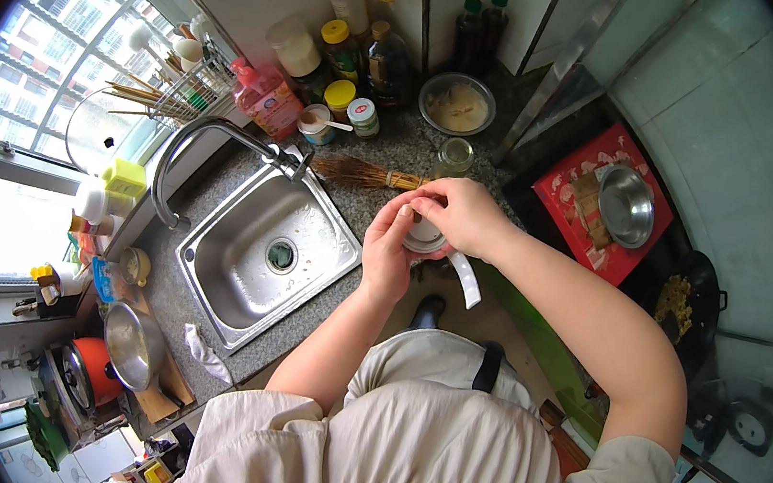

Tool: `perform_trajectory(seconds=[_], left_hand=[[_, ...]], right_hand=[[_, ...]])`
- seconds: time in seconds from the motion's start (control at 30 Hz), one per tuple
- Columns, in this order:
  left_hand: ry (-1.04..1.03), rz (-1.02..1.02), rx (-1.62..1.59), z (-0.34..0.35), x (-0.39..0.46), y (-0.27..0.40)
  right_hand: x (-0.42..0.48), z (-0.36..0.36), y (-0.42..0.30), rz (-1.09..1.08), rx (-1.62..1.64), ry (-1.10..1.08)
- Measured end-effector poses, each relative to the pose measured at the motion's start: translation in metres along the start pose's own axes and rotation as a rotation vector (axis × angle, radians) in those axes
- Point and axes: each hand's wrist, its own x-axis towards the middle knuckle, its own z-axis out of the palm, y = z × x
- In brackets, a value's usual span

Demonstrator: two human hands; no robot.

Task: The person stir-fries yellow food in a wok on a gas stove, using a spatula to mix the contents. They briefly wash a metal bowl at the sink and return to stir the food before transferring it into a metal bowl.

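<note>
Between my two hands is a small round whitish dish or lid point(424, 236), with a white handle point(463, 280) sticking out below it; whether the two are one piece I cannot tell. My left hand point(389, 249) is closed around its left side. The fingers of my right hand point(461, 214) pinch at its upper edge, where a small brownish thing shows, too small to name. Just beyond my hands stands an open glass jar point(456, 154). A brush of bound twigs point(359, 172) lies on the granite counter, its right end by my right hand.
A steel sink point(262, 255) with a curved faucet point(171, 164) lies to the left. Bottles and jars stand behind it, near a metal bowl of pale paste point(457, 105). At right are a red box point(565, 198) bearing a steel bowl point(625, 206), and a wok with food point(693, 308).
</note>
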Motion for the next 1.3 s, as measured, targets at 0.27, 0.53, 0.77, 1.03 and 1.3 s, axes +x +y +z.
perform_trajectory(seconds=[0.27, 0.53, 0.77, 1.03, 1.3], left_hand=[[-0.09, -0.022, 0.09, 0.001, 0.01, 0.002], [-0.082, 0.214, 0.253, 0.001, 0.005, -0.005], [-0.03, 0.211, 0.196, 0.017, -0.01, -0.003], [-0.084, 0.184, 0.249, 0.013, 0.002, -0.005], [-0.258, 0.791, 0.562, 0.0, -0.001, 0.009]], right_hand=[[-0.009, -0.017, 0.011, 0.066, 0.329, -0.107], [-0.03, 0.0, 0.004, -0.097, 0.244, 0.163], [-0.041, 0.014, 0.007, -0.29, 0.028, 0.412], [-0.042, 0.007, 0.012, -0.313, 0.044, 0.427], [-0.064, -0.004, -0.005, -0.76, -0.098, 0.409]])
